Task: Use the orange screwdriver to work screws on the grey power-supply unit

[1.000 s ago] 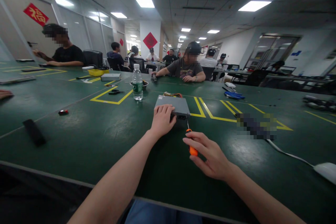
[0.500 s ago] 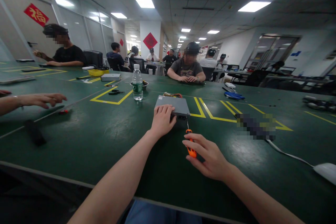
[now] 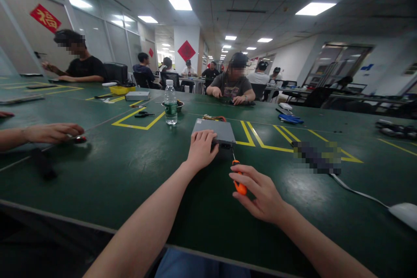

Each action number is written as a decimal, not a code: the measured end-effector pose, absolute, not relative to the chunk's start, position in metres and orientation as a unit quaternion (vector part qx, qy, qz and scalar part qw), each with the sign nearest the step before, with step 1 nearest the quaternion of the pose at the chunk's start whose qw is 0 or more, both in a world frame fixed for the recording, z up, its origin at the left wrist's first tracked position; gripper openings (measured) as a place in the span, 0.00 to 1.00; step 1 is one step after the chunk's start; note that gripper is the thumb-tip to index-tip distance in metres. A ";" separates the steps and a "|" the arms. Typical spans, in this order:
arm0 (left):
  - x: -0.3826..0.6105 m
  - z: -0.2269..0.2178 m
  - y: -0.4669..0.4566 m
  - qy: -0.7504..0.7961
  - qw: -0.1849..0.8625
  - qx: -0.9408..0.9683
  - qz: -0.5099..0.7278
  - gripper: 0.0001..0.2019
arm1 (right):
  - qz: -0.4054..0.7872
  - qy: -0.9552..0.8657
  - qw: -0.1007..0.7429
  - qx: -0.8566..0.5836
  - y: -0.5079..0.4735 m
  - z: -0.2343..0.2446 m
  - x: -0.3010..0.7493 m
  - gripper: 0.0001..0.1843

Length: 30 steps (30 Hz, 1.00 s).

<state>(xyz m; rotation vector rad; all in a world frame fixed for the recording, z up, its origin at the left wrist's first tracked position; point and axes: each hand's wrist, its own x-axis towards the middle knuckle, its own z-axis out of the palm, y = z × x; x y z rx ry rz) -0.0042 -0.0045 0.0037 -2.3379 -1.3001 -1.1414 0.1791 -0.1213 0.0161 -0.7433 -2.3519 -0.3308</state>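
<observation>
A flat grey computer power supply (image 3: 219, 129) lies on the green table (image 3: 140, 169), with coloured cables (image 3: 213, 117) at its far side and a dark socket on its near face. My left hand (image 3: 202, 151) grips its near left corner, fingers on top and thumb against the near face. In my right hand (image 3: 257, 189) an orange-handled screwdriver (image 3: 240, 188) is held between the thumb and fingers. Its thin shaft points up and away to the near right corner of the power supply. Whether the tip sits in a screw is too small to tell.
A water bottle (image 3: 171, 103) stands left of the power supply, before a metal bowl (image 3: 180, 105). Rightward lie a partly blurred dark power strip (image 3: 312, 156) with a white cable and blue gloves (image 3: 289, 119). Another person's hand (image 3: 54, 133) works at left; a person (image 3: 233, 82) sits opposite.
The screwdriver's handle has turned and shifted slightly right in my right hand's fingers. My left hand and the power supply stay put. The other person's hand at left has lowered to a small red thing.
</observation>
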 end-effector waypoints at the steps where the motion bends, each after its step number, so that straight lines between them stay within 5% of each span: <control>1: -0.004 0.004 -0.004 -0.444 0.117 -0.798 -0.390 0.14 | -0.124 -0.892 0.329 -0.282 -0.121 0.015 0.180 0.15; 23: -0.004 0.004 -0.005 -0.442 0.115 -0.799 -0.391 0.14 | -0.103 -0.896 0.323 -0.286 -0.122 0.018 0.180 0.20; 30: -0.004 0.005 -0.005 -0.443 0.113 -0.798 -0.392 0.14 | -0.122 -0.884 0.352 -0.281 -0.121 0.019 0.179 0.13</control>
